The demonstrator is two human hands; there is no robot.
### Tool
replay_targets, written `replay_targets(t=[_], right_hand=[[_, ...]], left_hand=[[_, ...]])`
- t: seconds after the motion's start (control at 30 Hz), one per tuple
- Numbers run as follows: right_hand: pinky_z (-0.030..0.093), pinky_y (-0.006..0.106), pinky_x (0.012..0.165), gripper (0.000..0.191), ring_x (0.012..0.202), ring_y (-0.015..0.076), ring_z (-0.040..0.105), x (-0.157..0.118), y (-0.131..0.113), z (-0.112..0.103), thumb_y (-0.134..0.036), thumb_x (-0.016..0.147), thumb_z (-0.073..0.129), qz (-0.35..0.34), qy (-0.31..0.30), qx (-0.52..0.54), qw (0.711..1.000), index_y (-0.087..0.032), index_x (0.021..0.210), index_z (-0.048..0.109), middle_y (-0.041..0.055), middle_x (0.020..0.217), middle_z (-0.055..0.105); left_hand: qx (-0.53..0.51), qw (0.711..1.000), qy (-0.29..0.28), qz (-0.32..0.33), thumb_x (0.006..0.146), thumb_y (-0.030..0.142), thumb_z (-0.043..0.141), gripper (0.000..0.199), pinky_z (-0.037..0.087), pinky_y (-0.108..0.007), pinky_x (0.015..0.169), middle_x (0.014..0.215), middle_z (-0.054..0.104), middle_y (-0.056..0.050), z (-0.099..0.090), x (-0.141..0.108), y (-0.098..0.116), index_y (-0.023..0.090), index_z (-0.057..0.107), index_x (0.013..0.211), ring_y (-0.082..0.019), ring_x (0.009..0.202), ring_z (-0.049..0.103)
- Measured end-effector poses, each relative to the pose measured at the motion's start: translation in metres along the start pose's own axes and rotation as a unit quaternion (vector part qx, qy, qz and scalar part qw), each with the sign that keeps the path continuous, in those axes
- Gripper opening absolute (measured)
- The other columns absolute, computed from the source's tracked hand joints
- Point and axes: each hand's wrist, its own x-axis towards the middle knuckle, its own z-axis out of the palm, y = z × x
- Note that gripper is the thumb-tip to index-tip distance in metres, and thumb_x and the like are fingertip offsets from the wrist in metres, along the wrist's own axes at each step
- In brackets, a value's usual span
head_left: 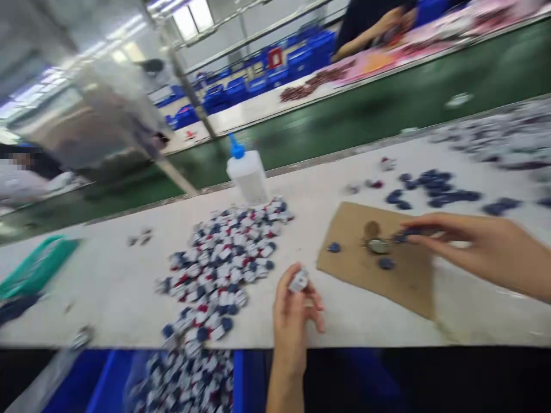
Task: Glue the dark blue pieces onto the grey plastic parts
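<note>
Head view, single frame, motion-blurred

Left hand raised near tabletop front edge, fingertips pinched together on one small white piece. Right hand reaching over brown cardboard sheet, fingers closed on a small dark blue cap just beside a round metallic part. Hands well apart.

Risks, judged:
- white piece held by tips only; could slip and vanish into pile of white-red-blue pieces just to the left
- pile spilling over front edge toward blue bin; more could slide off if nudged
- glue bottle upright behind pile, near enough to tip on a careless reach
- loose blue caps scattered, apt to roll

Materials:
- tabletop pale, matte, slightly grubby
- cardboard flat, dull, fibrous, one corner hanging toward edge
- caps smooth, rounded, plastic-looking
- bottle translucent white, blue nozzle
- green mesh item far left, too blurred to tell more
</note>
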Motion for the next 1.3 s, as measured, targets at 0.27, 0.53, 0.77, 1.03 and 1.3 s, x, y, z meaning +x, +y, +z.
replay_targets(t=[0.27, 0.53, 0.77, 1.03, 1.3], right_hand=[[0.051, 0.03, 0.063, 0.023, 0.078, 0.0187, 0.062, 0.013, -0.015, 0.004, -0.024, 0.084, 0.043, -0.14, -0.039, -0.026, 0.989, -0.019, 0.095, 0.063, 0.0055, 0.089, 0.067], [0.049, 0.03, 0.061, 0.024, 0.076, 0.0187, 0.061, 0.018, -0.005, 0.017, -0.024, 0.085, 0.043, -0.152, -0.07, -0.032, 0.985, -0.016, 0.093, 0.065, 0.0064, 0.084, 0.066], [0.051, 0.023, 0.056, 0.018, 0.074, 0.0163, 0.063, 0.001, -0.06, -0.004, -0.031, 0.076, 0.058, 0.008, -0.044, 0.19, 0.981, -0.022, 0.088, 0.068, 0.0027, 0.083, 0.068], [0.049, 0.021, 0.051, 0.022, 0.058, 0.0106, 0.057, -0.011, -0.092, -0.007, -0.031, 0.074, 0.061, 0.013, -0.069, 0.264, 0.962, -0.02, 0.093, 0.059, 0.0013, 0.074, 0.063], [0.049, 0.02, 0.054, 0.005, 0.065, 0.0115, 0.06, -0.015, -0.093, -0.003, -0.022, 0.076, 0.058, -0.059, -0.042, 0.242, 0.968, -0.018, 0.078, 0.061, 0.0026, 0.074, 0.065]], left_hand=[[0.033, 0.995, 0.082, 0.044, 0.073, 0.033, 0.061, 0.027, 0.051, -0.02, 0.053, 0.091, 0.056, -0.002, 0.013, 0.006, -0.01, 0.025, 0.053, 0.097, -0.013, 0.075, 0.06], [0.053, 0.993, 0.1, 0.021, 0.061, 0.023, 0.072, 0.042, 0.052, -0.019, 0.059, 0.085, 0.063, -0.003, 0.025, 0.009, -0.012, 0.02, 0.056, 0.1, -0.012, 0.073, 0.062], [-0.004, 0.997, 0.072, -0.011, 0.057, 0.018, 0.073, 0.02, 0.048, -0.014, 0.056, 0.075, 0.068, -0.002, 0.046, 0.003, -0.013, 0.016, 0.066, 0.075, -0.009, 0.067, 0.061], [-0.021, 0.998, 0.051, -0.021, 0.053, 0.018, 0.075, 0.018, 0.047, -0.016, 0.056, 0.064, 0.068, -0.001, 0.053, -0.004, -0.008, 0.016, 0.066, 0.069, -0.01, 0.061, 0.063], [0.01, 0.999, 0.052, -0.008, 0.052, 0.019, 0.076, 0.019, 0.05, -0.02, 0.059, 0.062, 0.068, -0.001, 0.052, -0.006, -0.005, 0.016, 0.065, 0.067, -0.012, 0.06, 0.063]])
